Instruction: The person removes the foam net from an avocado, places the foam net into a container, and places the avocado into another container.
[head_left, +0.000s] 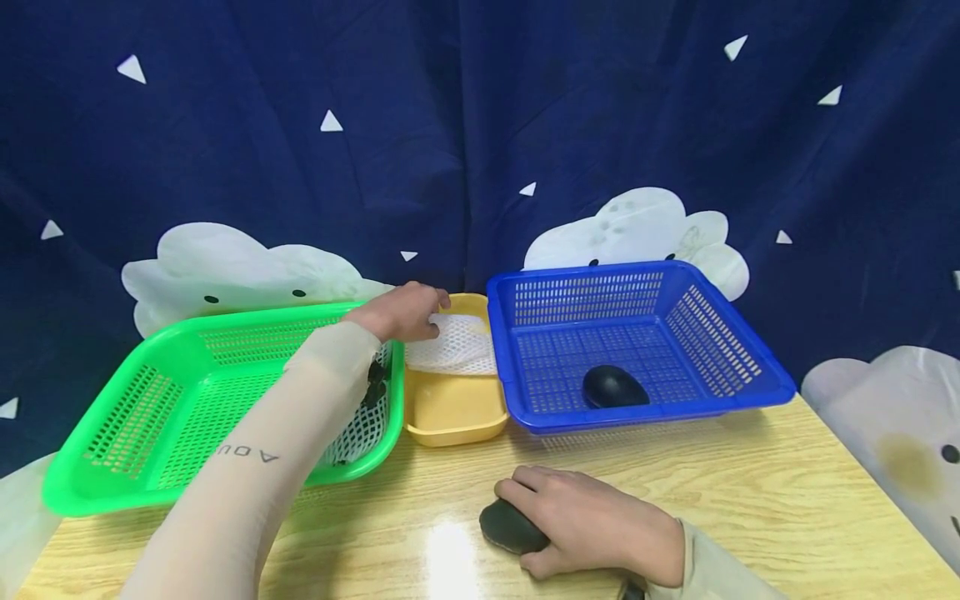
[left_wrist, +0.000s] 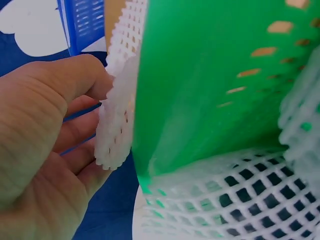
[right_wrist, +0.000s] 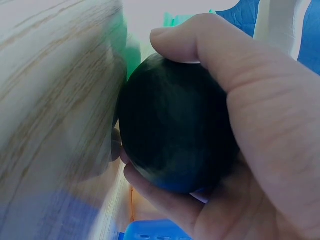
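My left hand [head_left: 405, 312] reaches over the right rim of the green basket [head_left: 187, 333] to the white foam nets [head_left: 453, 346] in the yellow basket [head_left: 457, 404]. Thumb and bent fingers stand apart at the edge of a foam net [left_wrist: 117, 120], which hides some fingertips in the left wrist view. Low over the table's front part, my right hand [head_left: 592, 521] grips a dark, smooth, egg-shaped fruit [right_wrist: 175, 125], its thumb and fingers wrapped round the sides. A similar dark fruit [head_left: 613, 387] lies in the blue basket [head_left: 645, 408].
More white foam netting [left_wrist: 260, 195] with dark pieces showing lies at the right end of the green basket, partly behind my left forearm. The three baskets stand side by side on the wooden table [head_left: 390, 525]. A dark blue curtain [head_left: 420, 125] hangs close behind them.
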